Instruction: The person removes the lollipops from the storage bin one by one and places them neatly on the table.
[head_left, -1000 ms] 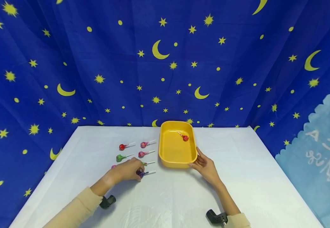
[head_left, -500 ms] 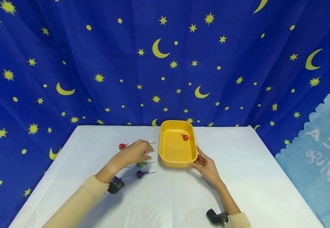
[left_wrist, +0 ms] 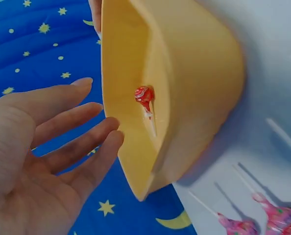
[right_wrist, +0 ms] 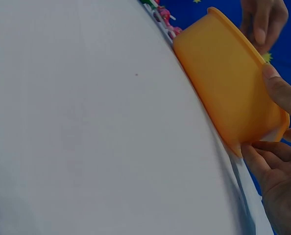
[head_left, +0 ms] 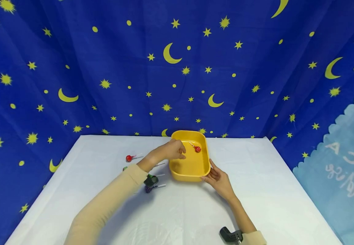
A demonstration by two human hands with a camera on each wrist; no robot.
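Observation:
My left hand hovers over the left side of the yellow plastic bin. The left wrist view shows its fingers loosely spread and holding nothing. Inside the bin lies one red lollipop. At the bin's near right corner, my right hand grips the wall, its thumb near the rim and fingers lower down. Left of the bin, a red lollipop and a purple lollipop lie on the table. Two pink lollipops show in the left wrist view. My left forearm hides others.
A white cloth covers the table. Behind it hangs a blue curtain with yellow stars and moons. A light blue panel hangs at the right. A black wrist device sits on my right wrist.
My left hand has gone from the purple lollipop, past the pink ones, to above the bin. The right hand keeps its grip on the bin. The bin's red lollipop has not moved.

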